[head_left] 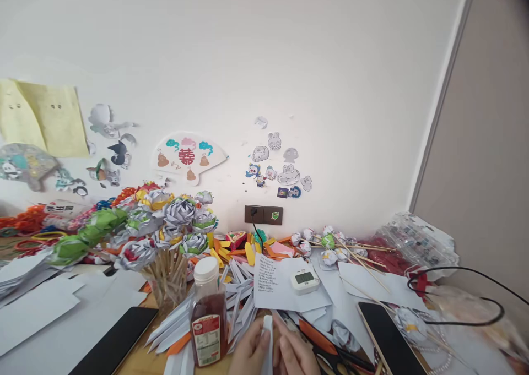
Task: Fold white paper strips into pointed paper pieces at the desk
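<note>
At the bottom centre, my left hand [251, 354] pinches a narrow folded strip of white paper [268, 325], its thumb lying along the strip. My right hand [296, 354] is closed at the strip's right side, fingers bent against it; the lower part of both hands is cut off by the frame. A bottle of reddish-brown liquid with a white cap [209, 314] stands just left of my left hand. Black-handled scissors [330, 359] lie right of my right hand. Behind the hands are many folded white paper strips [241, 300].
Paper flowers on sticks [179, 212] stand in a clear container [167, 287] at left. A white digital timer [305, 278] rests on a handwritten sheet [268, 281]. A black phone [390, 336] lies right, a dark flat device [118, 342] left. A cable [463, 322] loops at far right.
</note>
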A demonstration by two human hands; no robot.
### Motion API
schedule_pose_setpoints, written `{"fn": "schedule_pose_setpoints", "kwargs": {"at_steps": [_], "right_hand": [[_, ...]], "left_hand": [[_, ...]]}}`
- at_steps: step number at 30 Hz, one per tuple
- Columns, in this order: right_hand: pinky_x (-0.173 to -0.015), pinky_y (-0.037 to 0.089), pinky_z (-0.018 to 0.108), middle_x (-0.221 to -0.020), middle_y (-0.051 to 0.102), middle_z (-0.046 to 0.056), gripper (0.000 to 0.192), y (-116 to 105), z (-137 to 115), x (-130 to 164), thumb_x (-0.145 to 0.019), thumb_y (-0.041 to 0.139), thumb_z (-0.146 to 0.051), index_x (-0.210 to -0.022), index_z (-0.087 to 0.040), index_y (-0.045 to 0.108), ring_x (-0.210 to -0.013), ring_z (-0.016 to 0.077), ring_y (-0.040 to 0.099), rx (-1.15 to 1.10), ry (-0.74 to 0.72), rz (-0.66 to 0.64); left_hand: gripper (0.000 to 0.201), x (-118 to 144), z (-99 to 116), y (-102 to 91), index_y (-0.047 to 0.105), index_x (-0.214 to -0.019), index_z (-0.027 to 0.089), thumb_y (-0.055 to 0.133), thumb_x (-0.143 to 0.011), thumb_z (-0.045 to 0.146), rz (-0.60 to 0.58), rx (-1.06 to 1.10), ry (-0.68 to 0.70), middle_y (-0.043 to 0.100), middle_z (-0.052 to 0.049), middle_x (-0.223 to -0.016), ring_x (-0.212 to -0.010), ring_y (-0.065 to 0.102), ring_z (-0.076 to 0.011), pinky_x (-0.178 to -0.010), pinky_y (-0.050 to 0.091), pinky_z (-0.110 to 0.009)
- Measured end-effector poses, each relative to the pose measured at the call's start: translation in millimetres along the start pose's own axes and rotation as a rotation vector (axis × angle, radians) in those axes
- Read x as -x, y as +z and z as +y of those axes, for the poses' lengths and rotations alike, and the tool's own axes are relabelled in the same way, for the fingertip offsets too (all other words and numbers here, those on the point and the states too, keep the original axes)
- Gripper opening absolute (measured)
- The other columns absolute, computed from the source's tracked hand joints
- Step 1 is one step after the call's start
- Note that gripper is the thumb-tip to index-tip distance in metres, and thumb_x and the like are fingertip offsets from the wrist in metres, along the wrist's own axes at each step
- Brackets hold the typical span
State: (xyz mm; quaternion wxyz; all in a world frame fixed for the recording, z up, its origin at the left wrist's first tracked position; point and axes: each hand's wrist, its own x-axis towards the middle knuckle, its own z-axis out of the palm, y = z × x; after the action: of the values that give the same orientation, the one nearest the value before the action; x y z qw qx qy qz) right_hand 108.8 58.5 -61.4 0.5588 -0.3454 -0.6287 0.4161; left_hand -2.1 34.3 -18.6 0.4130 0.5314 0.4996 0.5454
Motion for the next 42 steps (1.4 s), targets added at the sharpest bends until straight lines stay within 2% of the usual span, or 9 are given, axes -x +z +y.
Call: {"fn": "schedule_pose_setpoints", "kwargs": {"at_steps": [4,10,17,22,27,32,35,38,42], "right_hand": [[-0.042,0.040,0.024,-0.052,0.054,0.000,0.060,0.0,-1.8,-4.2,-0.068,0.054,-0.049,-0.118,-0.017,0.043,-0.044,0.0146,0.050,-0.216,0.127,-0.158],[-0.045,0.040,0.023,-0.056,0.054,0.000,0.044,-8.2,-13.8,-6.5,-0.065,0.058,-0.047,-0.097,-0.018,0.054,-0.050,0.0145,0.051,-0.246,0.190,-0.135],[-0.046,0.038,0.022,-0.057,0.052,-0.002,0.038,-6.3,-18.3,-7.0,-0.063,0.062,-0.044,-0.086,-0.017,0.051,-0.049,0.0121,0.049,-0.362,0.282,-0.121],[-0.046,0.036,0.021,-0.056,0.048,-0.004,0.036,-7.5,-22.0,-7.6,-0.064,0.062,-0.043,-0.087,-0.017,0.050,-0.048,0.0103,0.045,-0.400,0.271,-0.103],[-0.054,0.041,0.024,-0.064,0.054,0.001,0.039,-9.2,-28.3,-6.7,-0.064,0.061,-0.045,-0.089,-0.017,0.051,-0.058,0.0141,0.052,-0.437,0.250,-0.142],[-0.054,0.041,0.025,-0.064,0.056,0.002,0.037,-11.5,-34.1,-9.5,-0.062,0.061,-0.048,-0.081,-0.016,0.056,-0.059,0.0150,0.051,-0.381,0.172,-0.167],[-0.055,0.040,0.025,-0.062,0.054,0.002,0.034,-13.2,-34.5,-11.4,-0.062,0.061,-0.046,-0.074,-0.014,0.058,-0.058,0.0146,0.050,-0.303,0.155,-0.200],[-0.056,0.039,0.025,-0.060,0.051,0.001,0.031,-14.9,-34.8,-12.2,-0.065,0.059,-0.044,-0.069,-0.013,0.059,-0.058,0.0142,0.047,-0.208,0.163,-0.182],[-0.057,0.038,0.024,-0.062,0.045,0.000,0.027,-16.9,-35.5,-12.4,-0.067,0.057,-0.040,-0.061,-0.014,0.057,-0.060,0.0138,0.045,-0.129,0.099,-0.157]], "left_hand": [[0.032,2.0,-6.7,1.4,0.059,-0.094,0.018,0.051,-0.070,0.038,-0.072,-0.012,-0.004,0.065,-0.007,-0.095,-0.090,0.057,-0.0215,-0.083,0.042,-0.031],[0.040,15.4,-8.6,0.8,0.053,-0.107,0.022,0.048,-0.073,0.041,-0.029,-0.065,-0.033,0.052,-0.007,-0.119,-0.114,0.040,-0.0236,-0.098,0.028,-0.036],[0.051,20.0,-8.4,6.4,0.040,-0.119,0.021,0.053,-0.072,0.036,-0.231,0.129,0.019,0.040,-0.007,-0.130,-0.120,0.032,-0.0207,-0.101,0.024,-0.036],[0.054,15.6,-18.4,7.3,0.035,-0.119,0.021,0.056,-0.071,0.033,-0.279,0.275,0.032,0.038,-0.009,-0.130,-0.120,0.032,-0.0208,-0.100,0.025,-0.036],[0.054,17.0,-15.4,4.8,0.036,-0.116,0.021,0.058,-0.068,0.034,-0.185,0.188,0.023,0.045,-0.009,-0.123,-0.115,0.038,-0.0221,-0.097,0.029,-0.036],[0.042,19.1,-2.9,5.0,0.038,-0.108,0.024,0.054,-0.071,0.034,-0.253,0.209,-0.068,0.061,-0.004,-0.092,-0.086,0.057,-0.0184,-0.080,0.042,-0.032],[0.037,21.7,4.8,6.8,0.040,-0.103,0.024,0.052,-0.072,0.038,-0.256,0.155,-0.102,0.060,0.001,-0.070,-0.064,0.057,-0.0152,-0.066,0.044,-0.027],[0.036,23.0,8.2,9.6,0.042,-0.102,0.022,0.047,-0.073,0.043,-0.202,0.103,-0.127,0.057,0.002,-0.061,-0.061,0.056,-0.0149,-0.062,0.043,-0.026],[0.026,20.1,6.1,11.0,0.052,-0.076,0.018,0.045,-0.074,0.043,-0.242,0.003,-0.070,0.055,0.001,-0.059,-0.059,0.053,-0.0146,-0.060,0.042,-0.025]]}}
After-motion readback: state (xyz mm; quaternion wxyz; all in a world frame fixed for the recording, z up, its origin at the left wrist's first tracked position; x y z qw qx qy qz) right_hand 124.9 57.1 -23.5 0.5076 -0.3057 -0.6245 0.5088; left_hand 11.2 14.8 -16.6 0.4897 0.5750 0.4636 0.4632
